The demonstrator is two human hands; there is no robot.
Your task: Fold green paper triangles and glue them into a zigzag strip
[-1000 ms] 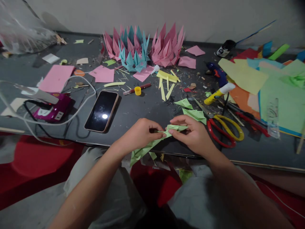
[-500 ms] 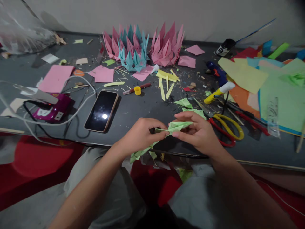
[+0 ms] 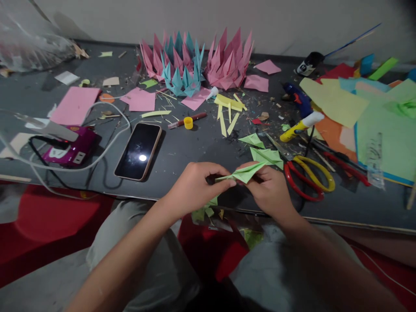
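Observation:
Over the table's front edge, my left hand (image 3: pixel 203 184) pinches the left end of a green folded paper piece (image 3: pixel 248 172) between thumb and fingers. My right hand (image 3: pixel 269 186) is closed round the right part of the same piece, its fingers partly behind the paper. More green folded paper (image 3: pixel 211 203) hangs below my left hand, mostly hidden by it. Loose green folded pieces (image 3: pixel 267 157) lie on the table just beyond my right hand. Scissors with red and yellow handles (image 3: pixel 313 177) rest to the right of that hand.
A phone (image 3: pixel 139 151) and a purple power adapter (image 3: pixel 69 145) with cables lie left. Pink and blue folded-paper crowns (image 3: pixel 227 65) stand at the back. A glue stick (image 3: pixel 294 130), a glue gun (image 3: pixel 297 97) and coloured paper sheets (image 3: pixel 331 102) are on the right.
The green folded piece has turned and tilted in my hands. My right fingers have curled in closer around it, and the hanging green paper has swung rightward, showing less.

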